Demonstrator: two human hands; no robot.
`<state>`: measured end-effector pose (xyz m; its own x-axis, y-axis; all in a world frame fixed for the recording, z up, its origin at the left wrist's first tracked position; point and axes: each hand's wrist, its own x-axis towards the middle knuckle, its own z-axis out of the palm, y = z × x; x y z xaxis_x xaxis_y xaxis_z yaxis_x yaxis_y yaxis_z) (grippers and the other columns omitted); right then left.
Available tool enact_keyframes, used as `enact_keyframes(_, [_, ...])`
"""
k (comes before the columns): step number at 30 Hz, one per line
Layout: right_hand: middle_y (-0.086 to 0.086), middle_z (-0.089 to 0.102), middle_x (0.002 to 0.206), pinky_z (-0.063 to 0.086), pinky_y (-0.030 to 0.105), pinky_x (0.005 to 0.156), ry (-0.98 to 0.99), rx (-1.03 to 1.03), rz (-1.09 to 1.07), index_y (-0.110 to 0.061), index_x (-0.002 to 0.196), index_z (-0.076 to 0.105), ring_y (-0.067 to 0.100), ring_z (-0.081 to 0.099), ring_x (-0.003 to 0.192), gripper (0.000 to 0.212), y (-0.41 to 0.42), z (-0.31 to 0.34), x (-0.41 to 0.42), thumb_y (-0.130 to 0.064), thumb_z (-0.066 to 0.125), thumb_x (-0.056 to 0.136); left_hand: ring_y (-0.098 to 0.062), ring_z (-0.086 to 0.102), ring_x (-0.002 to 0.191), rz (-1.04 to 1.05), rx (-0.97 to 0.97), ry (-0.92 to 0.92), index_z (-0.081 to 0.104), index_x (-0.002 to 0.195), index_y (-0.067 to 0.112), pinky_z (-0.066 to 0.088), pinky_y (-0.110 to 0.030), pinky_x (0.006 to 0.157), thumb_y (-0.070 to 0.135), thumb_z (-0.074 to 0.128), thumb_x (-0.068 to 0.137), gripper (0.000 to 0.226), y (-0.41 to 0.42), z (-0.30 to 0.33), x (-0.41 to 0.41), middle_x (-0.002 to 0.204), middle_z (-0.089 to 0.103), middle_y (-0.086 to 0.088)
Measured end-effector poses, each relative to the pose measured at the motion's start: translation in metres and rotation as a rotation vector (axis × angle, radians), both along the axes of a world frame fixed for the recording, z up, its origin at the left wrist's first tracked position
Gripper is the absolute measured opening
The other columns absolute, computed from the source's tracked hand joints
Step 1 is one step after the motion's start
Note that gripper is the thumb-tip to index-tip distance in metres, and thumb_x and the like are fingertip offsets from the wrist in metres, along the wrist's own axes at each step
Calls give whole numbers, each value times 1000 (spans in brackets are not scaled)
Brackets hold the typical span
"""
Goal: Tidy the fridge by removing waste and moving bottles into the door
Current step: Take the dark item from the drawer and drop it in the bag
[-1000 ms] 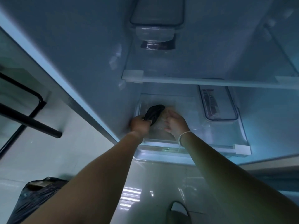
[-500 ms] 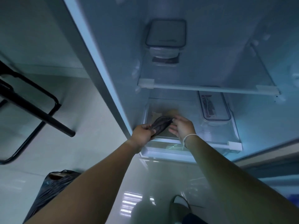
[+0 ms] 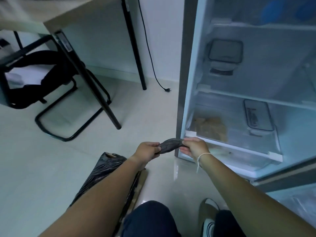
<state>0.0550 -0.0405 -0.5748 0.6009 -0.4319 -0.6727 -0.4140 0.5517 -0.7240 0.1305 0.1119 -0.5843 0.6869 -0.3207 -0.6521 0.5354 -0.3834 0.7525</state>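
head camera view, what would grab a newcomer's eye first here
First, the dark limp object stretched between the left hand and right hand, held low just outside the open fridge. Next, the black rubbish bag on the floor under the left forearm. Inside the fridge, a lidded container sits on the middle shelf and another on the shelf below.

A black chair [image 3: 42,79] stands under a wooden desk [image 3: 68,12].
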Motion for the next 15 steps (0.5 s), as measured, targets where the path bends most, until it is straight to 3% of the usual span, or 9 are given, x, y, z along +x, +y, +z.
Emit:
enact_keyframes(5, [14, 56, 66, 56, 21, 51, 62, -46, 182, -9, 68, 51, 5, 56, 27, 26, 62, -8, 21, 8, 50, 88, -24, 54, 100, 163, 26, 6, 49, 130, -9, 50, -17, 67, -6, 51, 90, 40, 70, -2, -1, 111, 56, -14])
enact_keyframes(8, [11, 56, 66, 56, 21, 55, 68, -38, 273, -9, 68, 54, 11, 60, 38, 25, 100, -11, 32, 7, 50, 87, -23, 53, 102, 234, 45, 18, 47, 133, -9, 52, -19, 68, -7, 48, 91, 42, 110, -5, -1, 119, 57, -17])
enact_keyframes(10, [9, 56, 68, 53, 20, 55, 76, -54, 343, -7, 76, 59, 15, 58, 54, 18, 121, -14, 39, 6, 51, 87, -21, 54, 99, 262, 75, 6, 48, 133, -7, 49, -22, 72, -6, 47, 91, 42, 132, -9, -2, 126, 57, -19])
enact_keyframes(12, [11, 57, 72, 51, 24, 64, 92, -76, 419, -4, 91, 59, 14, 53, 60, 12, 139, -15, 44, 5, 52, 87, -20, 56, 87, 294, 124, -15, 51, 129, -6, 47, -20, 68, -7, 47, 91, 39, 150, -12, -2, 114, 59, -15])
enact_keyframes(15, [29, 57, 84, 42, 22, 59, 124, -203, 594, 17, 108, 58, 14, 47, 60, 25, 158, -16, 52, 5, 51, 87, -23, 56, 80, 331, 218, -35, 58, 123, -7, 50, -32, 77, -7, 50, 89, 36, 173, -17, 2, 101, 65, -16])
